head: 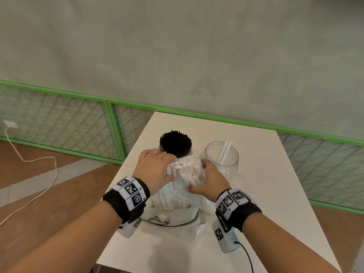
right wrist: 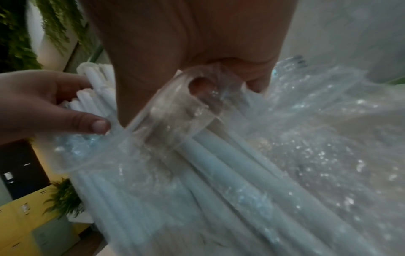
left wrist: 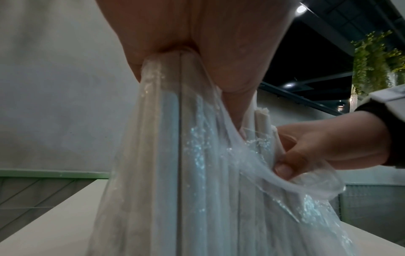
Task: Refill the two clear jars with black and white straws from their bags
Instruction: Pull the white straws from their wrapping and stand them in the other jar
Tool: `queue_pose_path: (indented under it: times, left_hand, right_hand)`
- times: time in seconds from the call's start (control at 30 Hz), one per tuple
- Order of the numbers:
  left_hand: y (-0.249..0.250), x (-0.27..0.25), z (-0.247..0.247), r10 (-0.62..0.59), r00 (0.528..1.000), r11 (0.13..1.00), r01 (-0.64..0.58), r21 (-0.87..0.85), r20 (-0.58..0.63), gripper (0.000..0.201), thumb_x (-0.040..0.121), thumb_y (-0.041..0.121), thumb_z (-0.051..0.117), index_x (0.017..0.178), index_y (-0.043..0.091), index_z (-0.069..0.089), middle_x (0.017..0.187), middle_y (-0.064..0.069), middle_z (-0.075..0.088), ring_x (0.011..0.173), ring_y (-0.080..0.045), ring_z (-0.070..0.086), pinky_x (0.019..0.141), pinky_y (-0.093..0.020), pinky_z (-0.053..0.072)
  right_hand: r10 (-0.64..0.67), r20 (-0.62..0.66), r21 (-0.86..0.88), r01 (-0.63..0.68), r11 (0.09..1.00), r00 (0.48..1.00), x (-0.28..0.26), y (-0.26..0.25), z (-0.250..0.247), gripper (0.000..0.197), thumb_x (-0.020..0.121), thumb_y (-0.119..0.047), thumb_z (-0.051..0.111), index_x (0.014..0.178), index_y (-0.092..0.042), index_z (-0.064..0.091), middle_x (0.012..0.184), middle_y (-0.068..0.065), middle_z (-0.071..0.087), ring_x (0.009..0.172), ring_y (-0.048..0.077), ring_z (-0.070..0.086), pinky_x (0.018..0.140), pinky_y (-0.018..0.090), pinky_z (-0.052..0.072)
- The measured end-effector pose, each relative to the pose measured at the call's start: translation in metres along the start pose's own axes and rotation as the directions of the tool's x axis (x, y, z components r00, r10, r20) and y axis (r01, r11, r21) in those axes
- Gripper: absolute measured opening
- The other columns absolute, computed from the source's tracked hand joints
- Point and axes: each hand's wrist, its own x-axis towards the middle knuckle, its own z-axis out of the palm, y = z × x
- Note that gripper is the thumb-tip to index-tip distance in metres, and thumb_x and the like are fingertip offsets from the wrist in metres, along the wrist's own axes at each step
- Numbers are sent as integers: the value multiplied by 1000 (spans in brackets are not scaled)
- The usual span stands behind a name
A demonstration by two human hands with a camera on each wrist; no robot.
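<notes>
A clear plastic bag [head: 183,194] of white straws [head: 185,166] stands upright on the white table [head: 256,174], in front of the two jars. My left hand [head: 157,168] grips the top of the straw bundle from the left, its fingers curled round the straws [left wrist: 166,121]. My right hand [head: 208,180] pinches the bag's loose plastic [right wrist: 166,110] on the right side, thumb and fingers closed on the film [left wrist: 285,173]. Behind stand the left jar [head: 175,144], packed with black straws, and the clear jar [head: 221,156], holding a couple of white straws.
Crumpled plastic with a black line across it [head: 173,221] lies at the bag's base near me. A green-framed mesh fence [head: 110,123] runs behind the table. A white cable [head: 39,174] trails over the wooden floor at left.
</notes>
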Motion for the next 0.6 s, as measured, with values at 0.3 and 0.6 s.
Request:
queue_pose_path:
  times: [0.3, 0.6]
  left_hand:
    - [-10, -1, 1, 15, 1000, 1000, -15, 19, 26, 66, 70, 65, 61, 128, 36, 46, 114, 13, 59, 110, -18, 49, 103, -39, 26]
    - [5, 21, -18, 128, 973, 987, -144, 75, 191, 98, 59, 90, 41, 142, 46, 14, 153, 13, 20, 141, -20, 18, 112, -54, 12]
  right_hand:
    - [-22, -70, 195, 36, 980, 997, -5, 16, 19, 44, 58, -42, 73, 98, -32, 58, 83, -10, 67, 77, 7, 63, 72, 27, 52]
    - [-70, -62, 282, 85, 956, 996, -2, 26, 25, 33, 58, -45, 83, 66, -32, 53, 69, 1, 53, 69, 13, 46, 63, 23, 38]
